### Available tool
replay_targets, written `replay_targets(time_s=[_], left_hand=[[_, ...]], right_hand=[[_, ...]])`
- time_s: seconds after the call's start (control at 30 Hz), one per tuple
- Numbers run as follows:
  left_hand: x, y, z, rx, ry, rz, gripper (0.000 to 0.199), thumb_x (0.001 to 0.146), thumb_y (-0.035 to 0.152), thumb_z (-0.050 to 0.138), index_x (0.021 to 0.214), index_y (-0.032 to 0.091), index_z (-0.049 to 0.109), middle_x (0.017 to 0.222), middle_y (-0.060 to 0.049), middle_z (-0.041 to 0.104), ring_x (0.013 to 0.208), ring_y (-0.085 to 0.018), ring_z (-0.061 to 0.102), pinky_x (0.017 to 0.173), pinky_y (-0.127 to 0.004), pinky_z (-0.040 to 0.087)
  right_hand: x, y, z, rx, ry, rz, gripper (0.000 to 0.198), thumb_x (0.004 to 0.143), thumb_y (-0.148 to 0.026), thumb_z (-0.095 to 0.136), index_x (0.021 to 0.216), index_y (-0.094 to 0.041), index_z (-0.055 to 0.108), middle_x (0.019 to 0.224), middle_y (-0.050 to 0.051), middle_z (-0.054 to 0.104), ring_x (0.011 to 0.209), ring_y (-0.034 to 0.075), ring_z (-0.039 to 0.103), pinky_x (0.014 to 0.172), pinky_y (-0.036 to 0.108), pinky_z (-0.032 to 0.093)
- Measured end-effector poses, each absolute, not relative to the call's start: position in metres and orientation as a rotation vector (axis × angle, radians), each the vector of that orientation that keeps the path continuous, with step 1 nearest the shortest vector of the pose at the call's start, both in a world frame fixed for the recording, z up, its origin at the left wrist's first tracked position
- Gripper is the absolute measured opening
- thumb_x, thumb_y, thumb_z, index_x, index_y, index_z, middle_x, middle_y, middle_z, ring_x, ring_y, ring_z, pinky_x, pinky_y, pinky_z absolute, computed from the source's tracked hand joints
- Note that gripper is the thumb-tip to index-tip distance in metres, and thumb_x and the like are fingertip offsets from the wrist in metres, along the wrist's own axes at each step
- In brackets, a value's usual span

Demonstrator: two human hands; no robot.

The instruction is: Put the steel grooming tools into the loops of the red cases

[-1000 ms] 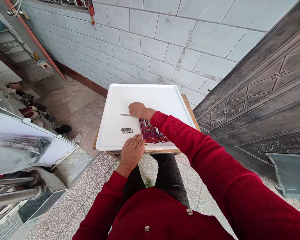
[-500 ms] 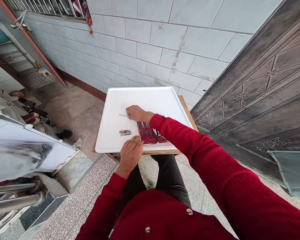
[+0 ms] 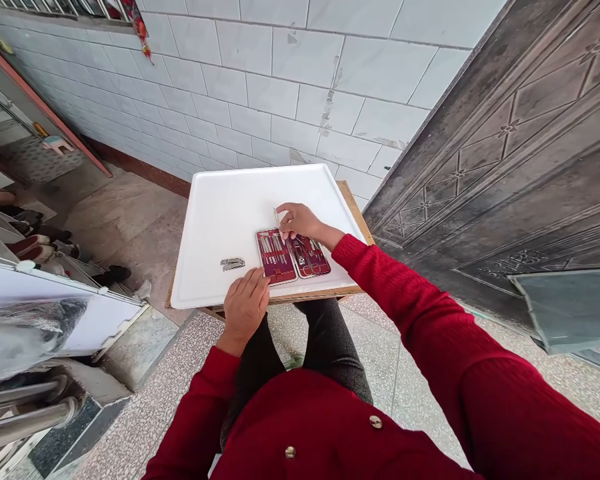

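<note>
A manicure set in an open maroon case (image 3: 280, 275) lies on a white tabletop (image 3: 220, 213). Slim metal tools fill its left half; scissors (image 3: 311, 269) and a clipper sit in the right half. Over the top edge of the case, my right hand (image 3: 300, 220) pinches a slim, pale metal manicure tool (image 3: 276, 217) that points up and away; its exact kind is too small to tell. My left hand (image 3: 247, 300) lies with fingers stretched out, the tips at the lower left edge of the case. Nail clippers (image 3: 233, 264) rest on the tabletop left of the case.
Beneath the white top, a wooden table edge (image 3: 350, 200) shows. A tiled wall (image 3: 260, 87) stands behind it and a dark patterned metal door (image 3: 480, 160) to the right. Shoes (image 3: 30, 247) and a rack are at the left.
My right hand has drawn back from the far left of the tabletop to the top of the case, bringing the slim tool along. The view has shifted slightly; my left hand stays by the case.
</note>
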State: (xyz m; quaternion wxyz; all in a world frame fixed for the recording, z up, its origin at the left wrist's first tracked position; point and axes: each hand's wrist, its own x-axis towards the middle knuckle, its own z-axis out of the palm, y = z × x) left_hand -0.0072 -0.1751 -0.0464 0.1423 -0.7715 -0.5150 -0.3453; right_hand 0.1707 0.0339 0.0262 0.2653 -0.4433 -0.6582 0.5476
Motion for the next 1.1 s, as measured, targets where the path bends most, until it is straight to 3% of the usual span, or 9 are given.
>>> replay_targets(time_s=[0.3,0.7,0.8,0.9,1.0,1.1], left_hand=[[-0.006,-0.175,-0.043,-2.197,-1.451,-0.953,0.025,0.099,0.015,0.056,0.121,0.02,0.068,0.13,-0.01,0.074,0.12,-0.027,0.07,0.097,-0.042,0.051],[-0.006,-0.174,-0.043,-2.186,-1.446,-0.954,0.026,0.1,0.015,0.054,0.121,0.02,0.068,0.129,-0.011,0.074,0.12,-0.027,0.071,0.096,-0.041,0.051],[-0.006,-0.174,-0.043,-2.199,-1.456,-0.957,0.027,0.1,0.016,0.054,0.122,0.021,0.068,0.13,-0.011,0.074,0.121,-0.027,0.071,0.097,-0.042,0.051],[-0.006,-0.174,-0.043,-2.202,-1.473,-0.964,0.028,0.1,0.016,0.054,0.123,0.022,0.068,0.13,-0.011,0.074,0.121,-0.027,0.07,0.097,-0.042,0.051],[-0.006,-0.173,-0.043,-2.202,-1.472,-0.973,0.027,0.1,0.016,0.054,0.123,0.022,0.068,0.13,-0.011,0.074,0.121,-0.027,0.07,0.097,-0.042,0.051],[-0.006,-0.173,-0.042,-2.204,-1.465,-0.973,0.027,0.1,0.016,0.054,0.123,0.021,0.068,0.13,-0.011,0.074,0.121,-0.027,0.07,0.097,-0.042,0.051]], right_hand=[[0.173,0.03,0.026,-1.214,-1.801,1.444,0.074,0.073,0.009,0.069,0.142,-0.014,0.055,0.059,-0.007,0.068,0.044,0.01,0.061,0.038,0.015,0.038],[0.174,0.023,0.027,-1.251,-1.851,1.435,0.06,0.077,0.001,0.07,0.134,-0.014,0.061,0.064,-0.002,0.07,0.048,0.012,0.063,0.041,0.018,0.042],[0.176,0.024,0.026,-1.278,-2.0,1.281,0.052,0.084,-0.006,0.066,0.135,-0.016,0.063,0.07,-0.001,0.072,0.053,0.012,0.064,0.052,0.021,0.05],[0.174,0.027,0.024,-1.306,-2.174,0.944,0.039,0.093,-0.013,0.059,0.13,-0.017,0.07,0.087,0.002,0.076,0.071,0.015,0.07,0.077,0.028,0.057],[0.171,0.029,0.022,-1.349,-2.264,0.622,0.039,0.097,-0.011,0.049,0.124,-0.018,0.076,0.116,0.008,0.075,0.1,0.019,0.07,0.097,0.033,0.052],[0.169,0.027,0.02,-1.388,-2.308,0.499,0.043,0.098,-0.008,0.043,0.122,-0.017,0.078,0.126,0.011,0.071,0.11,0.021,0.067,0.1,0.032,0.05]])
